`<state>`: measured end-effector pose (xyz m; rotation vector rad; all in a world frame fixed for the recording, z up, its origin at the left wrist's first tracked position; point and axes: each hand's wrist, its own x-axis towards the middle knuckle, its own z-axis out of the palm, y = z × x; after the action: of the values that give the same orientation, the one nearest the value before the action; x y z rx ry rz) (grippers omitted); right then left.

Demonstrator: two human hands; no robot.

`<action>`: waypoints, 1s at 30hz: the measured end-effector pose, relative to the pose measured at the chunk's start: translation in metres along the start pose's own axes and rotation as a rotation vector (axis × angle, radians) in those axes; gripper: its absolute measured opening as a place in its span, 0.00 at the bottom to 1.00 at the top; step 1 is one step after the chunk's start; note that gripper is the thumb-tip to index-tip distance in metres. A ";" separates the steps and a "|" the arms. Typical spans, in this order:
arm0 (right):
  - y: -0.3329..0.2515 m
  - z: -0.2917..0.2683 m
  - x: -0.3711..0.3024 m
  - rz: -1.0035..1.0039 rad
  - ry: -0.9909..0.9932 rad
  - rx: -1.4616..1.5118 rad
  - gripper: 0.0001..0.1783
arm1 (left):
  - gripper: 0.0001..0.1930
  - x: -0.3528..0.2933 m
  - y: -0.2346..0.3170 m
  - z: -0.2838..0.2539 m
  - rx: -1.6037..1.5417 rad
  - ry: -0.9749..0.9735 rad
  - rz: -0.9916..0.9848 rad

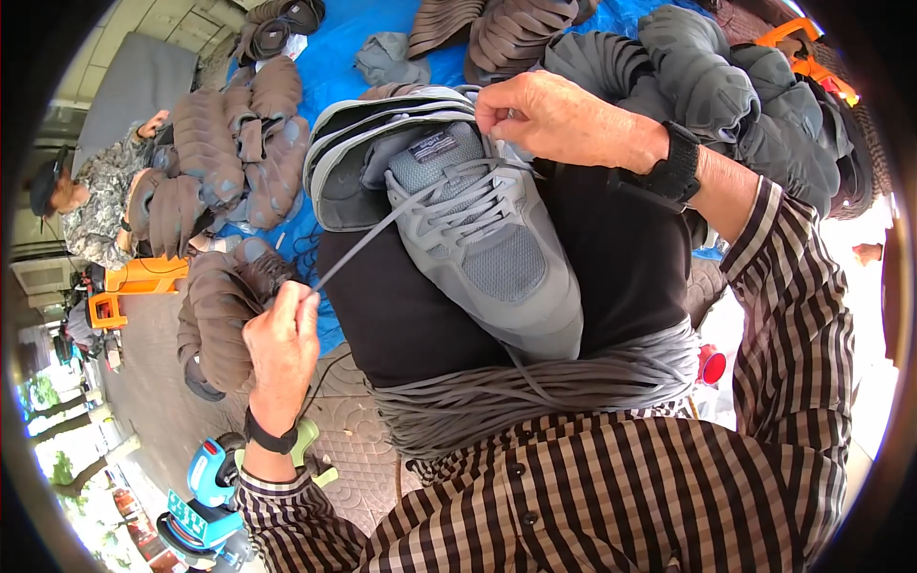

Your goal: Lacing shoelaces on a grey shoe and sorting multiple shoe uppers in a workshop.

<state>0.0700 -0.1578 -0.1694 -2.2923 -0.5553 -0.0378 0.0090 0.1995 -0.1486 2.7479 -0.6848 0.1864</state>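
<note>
A grey mesh sneaker (482,244) rests on the person's dark-clad lap, toe toward the near side, its grey laces threaded partway up the tongue. The left hand (280,346) is clamped on the end of one lace (358,246), drawn taut out to the left; the right hand (544,116) pinches the lacing at the shoe's collar. A thick bundle of loose grey laces (535,393) lies across the lap, just near of the toe. Farther off, brown shoe parts (215,158) are heaped on a blue tarp (334,62), with grey sneakers (707,86) piled far right. Another person (95,196) sits at far left.
</note>
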 end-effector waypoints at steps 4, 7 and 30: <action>0.000 -0.007 -0.002 0.003 -0.074 -0.001 0.06 | 0.05 0.011 0.001 0.008 -0.263 -0.163 -0.140; -0.001 -0.010 -0.005 0.052 -0.142 0.017 0.07 | 0.08 0.024 0.004 0.010 -0.380 -0.262 -0.120; -0.005 0.002 0.015 0.392 -0.550 0.246 0.12 | 0.13 0.072 0.028 0.021 -0.953 -0.700 -0.335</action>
<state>0.0812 -0.1478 -0.1651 -2.1176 -0.3421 0.8243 0.0605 0.1377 -0.1474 1.8835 -0.3000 -0.9546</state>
